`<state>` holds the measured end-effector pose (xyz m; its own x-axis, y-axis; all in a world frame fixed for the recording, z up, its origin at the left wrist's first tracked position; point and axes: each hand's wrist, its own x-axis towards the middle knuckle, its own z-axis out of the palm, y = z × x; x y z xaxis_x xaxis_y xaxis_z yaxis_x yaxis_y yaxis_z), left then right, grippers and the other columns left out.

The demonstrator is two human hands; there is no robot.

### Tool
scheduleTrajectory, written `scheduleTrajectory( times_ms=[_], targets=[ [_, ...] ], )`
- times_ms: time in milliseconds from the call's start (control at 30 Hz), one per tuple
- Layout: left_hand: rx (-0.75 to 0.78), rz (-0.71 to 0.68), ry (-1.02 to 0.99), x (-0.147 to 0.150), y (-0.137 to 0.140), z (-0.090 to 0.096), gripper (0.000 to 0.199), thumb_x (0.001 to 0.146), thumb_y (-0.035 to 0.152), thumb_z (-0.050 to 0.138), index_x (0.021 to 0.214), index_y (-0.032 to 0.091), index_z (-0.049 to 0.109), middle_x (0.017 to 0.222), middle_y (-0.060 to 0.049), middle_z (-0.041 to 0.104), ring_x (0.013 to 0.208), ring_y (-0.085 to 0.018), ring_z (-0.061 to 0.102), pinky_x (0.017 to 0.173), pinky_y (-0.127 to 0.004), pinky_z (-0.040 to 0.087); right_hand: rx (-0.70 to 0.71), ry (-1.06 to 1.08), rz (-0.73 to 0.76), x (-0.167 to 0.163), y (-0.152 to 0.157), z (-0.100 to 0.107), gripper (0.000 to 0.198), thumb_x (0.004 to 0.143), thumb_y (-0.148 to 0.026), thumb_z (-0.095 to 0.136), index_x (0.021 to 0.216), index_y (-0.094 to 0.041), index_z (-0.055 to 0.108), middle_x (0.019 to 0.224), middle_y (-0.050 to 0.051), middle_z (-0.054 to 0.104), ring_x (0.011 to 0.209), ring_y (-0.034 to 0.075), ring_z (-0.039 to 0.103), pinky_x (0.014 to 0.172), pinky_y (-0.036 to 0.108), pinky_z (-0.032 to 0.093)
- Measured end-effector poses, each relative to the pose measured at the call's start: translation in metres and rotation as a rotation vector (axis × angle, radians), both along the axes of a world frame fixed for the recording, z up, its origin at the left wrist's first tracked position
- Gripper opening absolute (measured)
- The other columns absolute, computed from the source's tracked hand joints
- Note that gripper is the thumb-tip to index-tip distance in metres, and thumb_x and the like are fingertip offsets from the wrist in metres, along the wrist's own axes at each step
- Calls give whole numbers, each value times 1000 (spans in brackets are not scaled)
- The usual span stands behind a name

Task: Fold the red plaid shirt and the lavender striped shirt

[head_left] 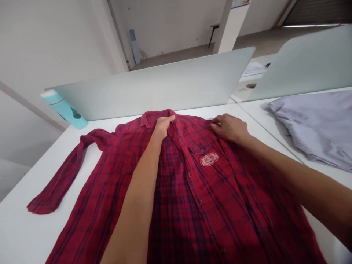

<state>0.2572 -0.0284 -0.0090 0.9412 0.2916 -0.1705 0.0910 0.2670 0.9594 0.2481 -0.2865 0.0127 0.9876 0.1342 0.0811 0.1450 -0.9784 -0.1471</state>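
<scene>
A red plaid shirt (110, 190) with dark blue lines lies spread on the white table, its collar at the far side and its front unbuttoned. One sleeve stretches out to the left, bent at the shoulder. My left hand (163, 126) grips the shirt at the right side of the collar, thumb pointing right. At the right shoulder seam, my right hand (229, 127) pinches the fabric between thumb and fingers. A white and red patch (209, 159) sits below the chest pocket flap. My right forearm covers part of the right sleeve.
A frosted divider (154, 90) runs along the table's far edge, with a second divider (305, 62) to the right. A turquoise bottle (64, 108) leans at the far left corner. Light grey folded cloth (324, 124) lies on the adjoining table (271, 141) at right.
</scene>
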Motion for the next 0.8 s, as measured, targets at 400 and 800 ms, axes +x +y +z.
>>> scheduleTrajectory(
  times_ms=[400,800],
  targets=[
    [122,51,4,6,-2,6,20,77,6,74,63,15,62,63,3,61,60,-11,56,67,-25,45,-147,72,-120,-77,-20,32,56,97,-71,52,111,-21,75,103,16,76,97,36,71,78,43,52],
    [191,113,28,4,-7,9,45,69,1,80,55,19,42,52,10,38,53,-7,40,55,-21,32,138,83,-68,-83,-50,30,21,92,-28,55,88,-20,74,83,8,74,81,27,71,72,34,53]
  ],
)
